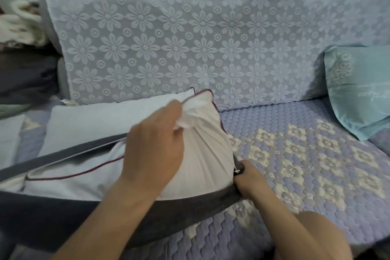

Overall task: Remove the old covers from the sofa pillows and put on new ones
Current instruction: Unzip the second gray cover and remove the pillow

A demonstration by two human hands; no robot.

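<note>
While both hands work, a white pillow point(202, 145) sits half inside its grey cover point(63, 215) on the sofa point(295, 154).
Left hand point(156, 139) bunches the pillow's corner in curled fingers; right hand point(247, 177) pinches the cover's edge.

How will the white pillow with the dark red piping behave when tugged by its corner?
Probably soft: the white pillow with dark red piping bunches into folds where the left hand grips it. Likely light, since one corner grip lifts that end.

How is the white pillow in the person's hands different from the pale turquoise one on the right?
The white pillow with dark red piping lies on the seat, half inside a dark grey cover, bunched in the left hand. The pale turquoise patterned pillow leans against the backrest, fully covered and untouched. Both sit on the sofa.
</note>
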